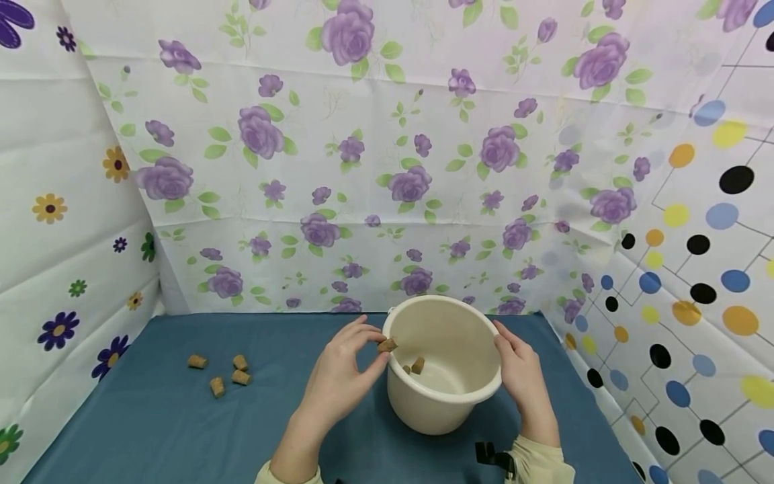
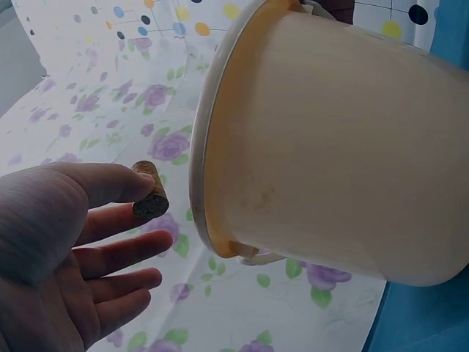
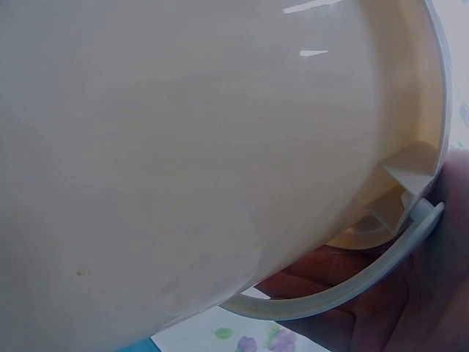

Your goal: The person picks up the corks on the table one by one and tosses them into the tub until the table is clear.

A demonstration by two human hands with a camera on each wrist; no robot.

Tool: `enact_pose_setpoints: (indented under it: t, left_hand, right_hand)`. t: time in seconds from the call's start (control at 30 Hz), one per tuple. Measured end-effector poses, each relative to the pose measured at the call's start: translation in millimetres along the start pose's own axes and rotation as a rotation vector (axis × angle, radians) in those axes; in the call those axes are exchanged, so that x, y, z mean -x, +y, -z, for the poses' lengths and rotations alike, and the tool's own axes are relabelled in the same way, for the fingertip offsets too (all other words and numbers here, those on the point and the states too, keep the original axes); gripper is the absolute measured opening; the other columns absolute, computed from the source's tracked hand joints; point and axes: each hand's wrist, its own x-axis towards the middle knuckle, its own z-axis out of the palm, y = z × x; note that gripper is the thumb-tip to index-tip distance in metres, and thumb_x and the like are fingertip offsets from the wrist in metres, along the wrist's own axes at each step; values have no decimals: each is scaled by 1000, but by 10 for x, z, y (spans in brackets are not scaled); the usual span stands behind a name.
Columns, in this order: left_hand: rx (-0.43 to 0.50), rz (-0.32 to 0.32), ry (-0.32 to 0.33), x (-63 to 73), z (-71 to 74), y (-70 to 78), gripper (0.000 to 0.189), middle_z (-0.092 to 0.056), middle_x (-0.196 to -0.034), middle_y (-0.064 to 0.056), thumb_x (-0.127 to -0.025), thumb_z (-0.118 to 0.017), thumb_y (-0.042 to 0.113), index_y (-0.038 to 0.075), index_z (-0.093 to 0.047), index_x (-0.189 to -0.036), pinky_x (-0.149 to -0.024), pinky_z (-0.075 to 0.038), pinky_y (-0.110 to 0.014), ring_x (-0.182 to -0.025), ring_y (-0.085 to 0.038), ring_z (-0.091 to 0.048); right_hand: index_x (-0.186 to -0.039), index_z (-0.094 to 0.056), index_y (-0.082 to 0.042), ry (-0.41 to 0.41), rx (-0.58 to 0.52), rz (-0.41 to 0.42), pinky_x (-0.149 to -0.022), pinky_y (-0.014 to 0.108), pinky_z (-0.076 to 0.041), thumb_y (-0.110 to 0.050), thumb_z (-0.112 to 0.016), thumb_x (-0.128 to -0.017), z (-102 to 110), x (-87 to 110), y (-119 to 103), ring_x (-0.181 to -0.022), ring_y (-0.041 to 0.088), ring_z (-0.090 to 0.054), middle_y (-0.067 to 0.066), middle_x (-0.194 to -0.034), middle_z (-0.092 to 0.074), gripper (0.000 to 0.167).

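My left hand (image 1: 340,376) pinches a brown cork (image 1: 387,345) between thumb and forefinger, at the left rim of a cream bucket (image 1: 431,411). Seen from the left wrist, the cork (image 2: 151,192) is held by its end, apart from the bucket wall (image 2: 337,147), while the other fingers are spread. My right hand (image 1: 525,376) grips the bucket's right rim; from the right wrist, its fingers (image 3: 315,275) lie behind the pale handle (image 3: 322,302). Inside the bucket, a cork (image 1: 418,365) and part of another (image 1: 406,370) show near the left wall.
Several loose corks (image 1: 217,386) lie on the blue cloth (image 1: 151,423) to the left. A flowered sheet (image 1: 363,168) hangs behind the table, with a dotted sheet (image 1: 695,316) on the right. A black strap (image 1: 492,456) sits by the right sleeve.
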Motion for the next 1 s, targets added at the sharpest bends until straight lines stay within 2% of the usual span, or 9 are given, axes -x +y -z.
enact_pose_setpoints:
  t: [0.17,0.4,0.6,0.77,1.0]
  left_hand:
    - [0,4,1,6,-5,-7,22,-73,-123,4,-94,-87,18,17,-80,-114,-114,-47,-55,-149,-26,-49]
    - [6,-1,2,-8,-1,4,22,-73,-124,3,-94,-87,19,17,-80,-115,-114,-47,-55,-149,-23,-48]
    - [29,-10,0,-16,-19,21,22,-74,-126,0,-95,-86,19,17,-80,-116,-111,-49,-56,-149,-23,-49]
    - [24,-35,10,-24,-52,20,23,-74,-125,1,-95,-86,18,16,-80,-116,-110,-50,-55,-148,-25,-50]
    - [34,-35,9,-36,-83,39,22,-74,-125,3,-95,-85,18,17,-80,-116,-112,-49,-55,-147,-23,-51]
  right_hand:
    - [-166,-43,-17,-2,-5,2,-80,32,-57,-44,-39,-117,-7,-1,5,-113,31,-73,25,-150,-58,56]
    - [-165,-44,-18,5,-1,11,-78,33,-56,-46,-39,-116,-2,-10,-5,-103,30,-74,26,-144,-63,56]
    - [-165,-44,-18,6,8,15,-80,33,-57,-46,-38,-116,0,-2,-11,-109,30,-73,25,-147,-61,56]
    - [-165,-44,-18,5,9,12,-78,33,-57,-46,-39,-116,2,4,-12,-103,29,-74,26,-143,-63,56]
    - [-165,-44,-20,4,7,13,-75,33,-56,-47,-39,-116,4,0,-10,-94,26,-75,26,-134,-68,56]
